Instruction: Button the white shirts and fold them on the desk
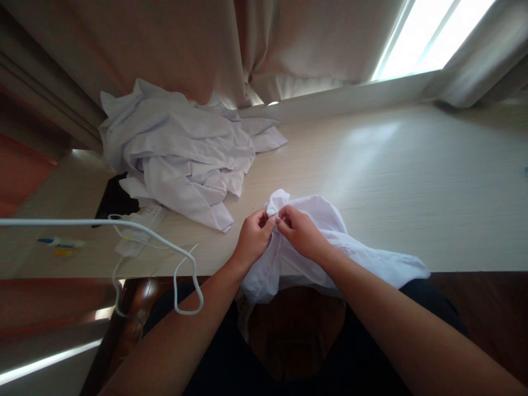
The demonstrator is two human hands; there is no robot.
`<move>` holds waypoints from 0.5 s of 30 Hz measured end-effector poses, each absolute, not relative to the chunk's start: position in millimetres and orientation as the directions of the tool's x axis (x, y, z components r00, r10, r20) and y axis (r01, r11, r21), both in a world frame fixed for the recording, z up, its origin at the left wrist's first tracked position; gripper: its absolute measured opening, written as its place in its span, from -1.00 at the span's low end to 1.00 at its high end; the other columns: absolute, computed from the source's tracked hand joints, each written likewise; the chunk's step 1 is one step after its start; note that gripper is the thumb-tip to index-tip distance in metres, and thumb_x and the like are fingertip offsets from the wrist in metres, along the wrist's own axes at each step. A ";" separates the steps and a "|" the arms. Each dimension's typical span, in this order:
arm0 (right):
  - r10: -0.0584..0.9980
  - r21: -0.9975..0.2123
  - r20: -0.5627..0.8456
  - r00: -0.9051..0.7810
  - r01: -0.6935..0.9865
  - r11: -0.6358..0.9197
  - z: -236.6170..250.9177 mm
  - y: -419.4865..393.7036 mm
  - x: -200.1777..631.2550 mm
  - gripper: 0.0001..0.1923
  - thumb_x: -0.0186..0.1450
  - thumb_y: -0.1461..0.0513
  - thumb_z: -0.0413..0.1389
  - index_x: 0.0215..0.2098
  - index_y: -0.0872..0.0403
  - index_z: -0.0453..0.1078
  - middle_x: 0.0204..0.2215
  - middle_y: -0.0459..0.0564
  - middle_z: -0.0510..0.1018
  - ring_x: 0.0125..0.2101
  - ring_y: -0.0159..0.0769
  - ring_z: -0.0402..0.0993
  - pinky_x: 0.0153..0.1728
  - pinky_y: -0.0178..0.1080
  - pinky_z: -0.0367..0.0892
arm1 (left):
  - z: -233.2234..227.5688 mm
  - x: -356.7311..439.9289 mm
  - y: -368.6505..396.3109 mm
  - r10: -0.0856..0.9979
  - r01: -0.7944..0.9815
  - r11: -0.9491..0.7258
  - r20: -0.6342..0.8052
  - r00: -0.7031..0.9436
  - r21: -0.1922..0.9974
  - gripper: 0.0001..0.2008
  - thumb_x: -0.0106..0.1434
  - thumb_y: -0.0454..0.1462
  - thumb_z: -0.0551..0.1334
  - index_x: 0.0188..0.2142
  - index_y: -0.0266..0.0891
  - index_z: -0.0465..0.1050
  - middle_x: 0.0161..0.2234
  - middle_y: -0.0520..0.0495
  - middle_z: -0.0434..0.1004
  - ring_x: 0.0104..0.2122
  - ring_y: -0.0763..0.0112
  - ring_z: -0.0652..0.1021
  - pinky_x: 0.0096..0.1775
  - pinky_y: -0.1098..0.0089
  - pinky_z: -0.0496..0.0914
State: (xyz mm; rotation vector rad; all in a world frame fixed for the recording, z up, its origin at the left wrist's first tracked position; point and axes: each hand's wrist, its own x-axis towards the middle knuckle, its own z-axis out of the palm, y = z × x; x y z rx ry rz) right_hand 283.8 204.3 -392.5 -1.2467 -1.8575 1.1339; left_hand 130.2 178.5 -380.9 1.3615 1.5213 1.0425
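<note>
A white cloth garment [317, 217] lies bunched at the table's front edge, part of it draping over toward my lap. My left hand [254, 236] pinches a gathered fold of it from the left. From the right, my right hand [300, 228] pinches the same fold, its fingertips almost meeting those of the left. A small tuft of the white cloth sticks up beyond my fingers. Whatever lies between the fingertips themselves is hidden. The garment's right end stretches along the edge under my right forearm.
A heap of white garments [185, 143] sits at the back left against the curtain [165, 44]. Near it are a black item [117, 198], a power strip [150, 215] and a small tube [61, 242]. A white cable [140, 226] hangs across the left foreground. The pale table [412, 181] extends right.
</note>
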 end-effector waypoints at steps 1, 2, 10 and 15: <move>0.940 -0.893 0.073 -0.334 0.398 0.210 -389.5 203.0 284.2 -0.87 0.32 0.17 0.05 -0.21 0.05 0.31 -0.41 -0.09 0.46 -0.40 -0.31 0.36 -0.33 -0.26 0.22 | -379.8 130.4 178.4 0.996 0.311 0.073 -0.052 -0.075 0.948 -0.71 0.27 -0.09 0.24 -0.41 -0.27 0.37 -0.50 0.07 0.37 -0.48 0.48 0.35 -0.39 0.48 0.23; 0.946 -0.881 0.133 -0.296 0.403 0.249 -385.1 200.8 284.6 -0.84 0.32 0.18 0.06 -0.16 0.06 0.31 -0.34 -0.04 0.47 -0.33 -0.27 0.38 -0.26 -0.22 0.26 | -378.9 130.4 178.3 0.996 0.300 0.079 -0.059 -0.073 0.951 -0.71 0.27 -0.09 0.23 -0.40 -0.28 0.38 -0.50 0.07 0.38 -0.49 0.48 0.35 -0.39 0.48 0.24; 0.874 -0.765 0.454 -0.174 0.426 0.482 -347.2 167.3 284.5 -0.70 0.30 0.23 0.11 0.01 0.01 0.30 0.02 0.13 0.37 0.06 -0.06 0.28 0.10 0.00 0.21 | -375.8 127.1 175.0 0.993 0.155 0.117 -0.114 -0.033 0.981 -0.73 0.24 -0.08 0.27 -0.33 -0.28 0.42 -0.46 0.06 0.40 -0.48 0.49 0.36 -0.42 0.49 0.25; 0.941 -0.869 0.237 -0.242 0.381 0.317 -373.0 173.6 277.9 -0.78 0.30 0.17 0.11 -0.10 0.05 0.33 -0.25 0.01 0.47 -0.24 -0.21 0.39 -0.14 -0.14 0.31 | -377.3 122.7 172.2 0.987 0.102 0.162 -0.159 -0.039 0.982 -0.72 0.24 -0.07 0.25 -0.33 -0.28 0.44 -0.45 0.04 0.40 -0.46 0.49 0.39 -0.37 0.48 0.30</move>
